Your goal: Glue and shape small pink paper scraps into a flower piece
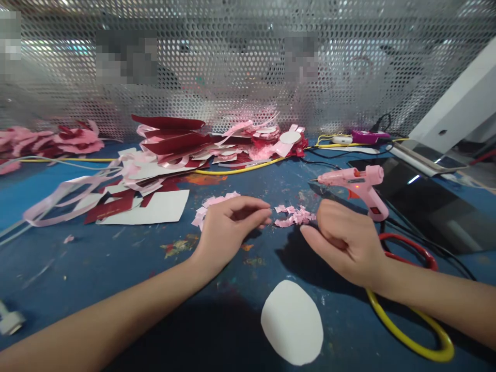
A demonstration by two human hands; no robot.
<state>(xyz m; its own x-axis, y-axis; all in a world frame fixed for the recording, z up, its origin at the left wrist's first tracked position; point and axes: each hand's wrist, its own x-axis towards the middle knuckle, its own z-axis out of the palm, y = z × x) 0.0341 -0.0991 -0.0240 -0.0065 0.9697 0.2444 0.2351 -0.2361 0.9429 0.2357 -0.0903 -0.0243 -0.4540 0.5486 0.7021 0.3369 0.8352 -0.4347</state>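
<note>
My left hand [228, 225] is above the table, thumb and fingertips pressed together; whether anything small is between them I cannot see. Just right of those fingertips lies a small heap of crumpled pink paper scraps [295, 215]. My right hand [346, 240] is curled closed at the heap's right side, its thumb pointing toward the scraps; the inside of its grip is hidden. Behind my left hand, more flat pink paper pieces [201, 211] are partly covered. A white oval paper disc [292, 323] lies near the front edge, below both hands.
A pink glue gun [356, 183] stands behind my right hand, nozzle leftward. Red and yellow handle loops [430, 343] lie beneath my right wrist. Dark red card [170, 123], white card [165, 206] and pink ribbon [58, 201] pile up left. A black tablet [434, 199] lies right; perforated metal [232, 98] rises behind.
</note>
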